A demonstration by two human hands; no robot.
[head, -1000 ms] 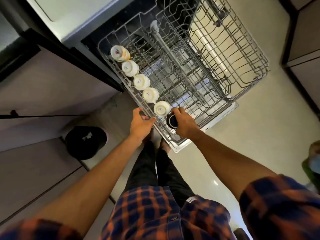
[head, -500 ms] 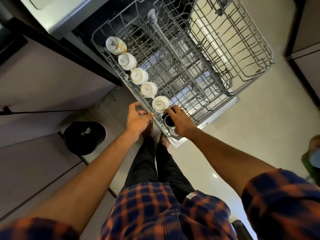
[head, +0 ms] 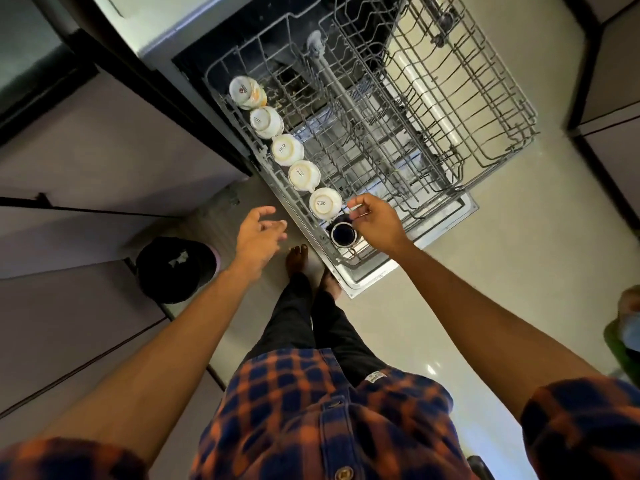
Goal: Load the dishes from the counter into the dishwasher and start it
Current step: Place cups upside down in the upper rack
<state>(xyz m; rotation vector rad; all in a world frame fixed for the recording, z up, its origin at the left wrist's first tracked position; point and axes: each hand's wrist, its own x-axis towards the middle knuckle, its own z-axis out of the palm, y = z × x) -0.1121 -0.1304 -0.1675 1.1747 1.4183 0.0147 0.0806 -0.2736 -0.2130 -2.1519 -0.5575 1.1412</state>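
Observation:
The dishwasher's wire rack (head: 502, 147) is pulled out over the open door (head: 440, 230). Several white cups stand upside down in a row along its left edge, the nearest (head: 325, 203) marked with lettering. A dark cup (head: 342, 234) sits upside down in the rack's near left corner, right after that row. My right hand (head: 375, 220) hovers just beside and above the dark cup, fingers loosely curled, nothing visibly held. My left hand (head: 259, 233) is off the rack to the left, fingers spread and empty.
A black waste bin (head: 173, 268) stands on the floor to the left by the cabinet fronts. My bare feet (head: 298, 258) are next to the door's near corner. Another person (head: 627, 327) shows at the right edge. The rest of the rack holds no dishes.
My right hand has lifted off the dark cup, which stays in the rack corner. My left hand has let go of the rack's edge and drawn back left, opening.

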